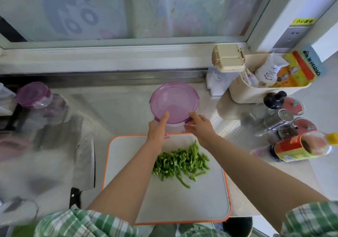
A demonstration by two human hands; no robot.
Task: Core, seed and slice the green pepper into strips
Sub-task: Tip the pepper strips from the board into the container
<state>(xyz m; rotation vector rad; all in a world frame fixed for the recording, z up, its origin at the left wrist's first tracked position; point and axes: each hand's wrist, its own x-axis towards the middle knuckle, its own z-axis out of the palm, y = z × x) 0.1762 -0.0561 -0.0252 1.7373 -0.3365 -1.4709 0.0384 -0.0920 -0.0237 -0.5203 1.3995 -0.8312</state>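
Observation:
A heap of green pepper strips [180, 162] lies in the middle of a white cutting board with an orange rim [226, 185]. Just beyond the board's far edge stands a clear round container with a purple lid [174, 99]. My left hand [158, 130] grips its near left side, index finger resting on the lid. On the near right side, my right hand [200, 125] holds the lid's edge. A cleaver [86, 165] with a black handle lies on the counter left of the board, blade pointing away.
A second purple-lidded container [35, 95] sits at the far left. A beige basket of packets [265, 88], a beige lidded box [227, 59] and several bottles and jars [292, 136] crowd the right side. A window sill runs along the back.

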